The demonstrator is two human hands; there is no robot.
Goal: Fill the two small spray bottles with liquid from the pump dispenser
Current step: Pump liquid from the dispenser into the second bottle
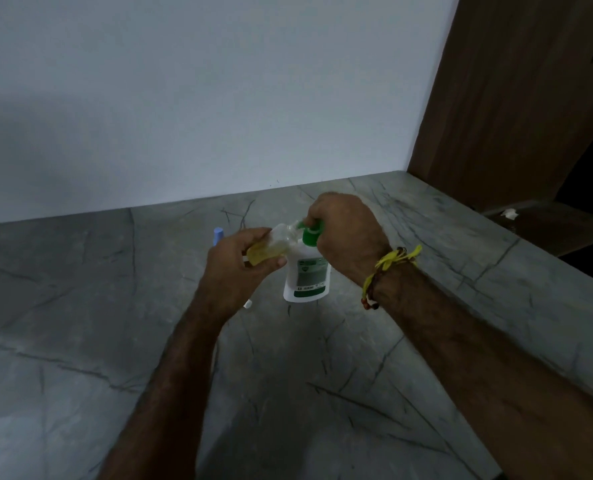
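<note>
Blue-capped bottle [218, 235]: stands on the grey counter [80, 306] at far left of the working group, mostly hidden behind the left hand; only a pale blue rounded cap shows, so whether it is the second spray bottle I can only suppose.
Left hand [243, 261]: fingers and thumb curled round the small spray bottle [270, 245], holding it tilted with its open mouth raised toward the green nozzle.
Small spray bottle: clear, thin-walled plastic, rounded in section; yellowish liquid pools in its lower end, the upper part looks empty.
Pump dispenser [307, 275]: upright on the counter just right of the tilted bottle, white, flattish, with a green-and-grey label and a green pump head [310, 233]; smooth, slightly glossy plastic.
Right hand [343, 230]: curled over the pump head from above, fingers pressing on it; yellow thread and beads circle the wrist [388, 268].
Step in hand: pumping liquid into the first small bottle, which seems partly filled.
Next move calls for: keeping the narrow mouth right under the spout, steady short presses, then righting the bottle before it overflows.
Counter: matte stone-like slab with dark veins.
Wooden panel [516, 98]: brown grain, at right.
</note>
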